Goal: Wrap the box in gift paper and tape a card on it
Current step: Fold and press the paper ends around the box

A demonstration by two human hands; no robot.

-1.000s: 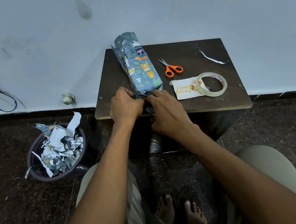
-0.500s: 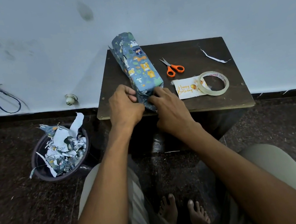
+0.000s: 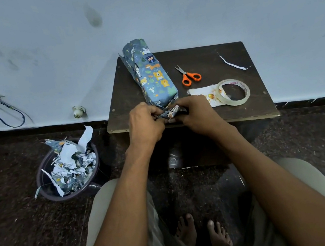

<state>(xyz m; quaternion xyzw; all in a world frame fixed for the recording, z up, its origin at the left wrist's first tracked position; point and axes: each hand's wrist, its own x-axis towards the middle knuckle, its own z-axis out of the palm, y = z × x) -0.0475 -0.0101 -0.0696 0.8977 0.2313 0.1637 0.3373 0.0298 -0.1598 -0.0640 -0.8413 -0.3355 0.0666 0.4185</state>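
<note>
Left hand (image 3: 145, 123): knuckles up at the near edge of the counter (image 3: 130, 98), fingers curled, pinching the left side of the loose paper flap (image 3: 169, 113).
Right hand (image 3: 195, 112): opposite the left, fingers curled in, pinching the right side of the same flap; the fingertips of the two hands almost meet.
Forearms: both reach forward from the lap and converge at the counter's near edge.
Box (image 3: 150, 74): wrapped in blue animal-print paper, lying lengthwise on the counter, its far end by the wall, its near end at the hands.
Card (image 3: 200, 91): flat on the counter just right of the right hand, partly under the tape roll (image 3: 235, 94).
Scissors (image 3: 189, 75): orange-handled, between box and tape roll.
Paper strip (image 3: 230, 62): at the far right corner of the counter.
Bin (image 3: 69, 169): on the floor to the left, holding paper scraps.
</note>
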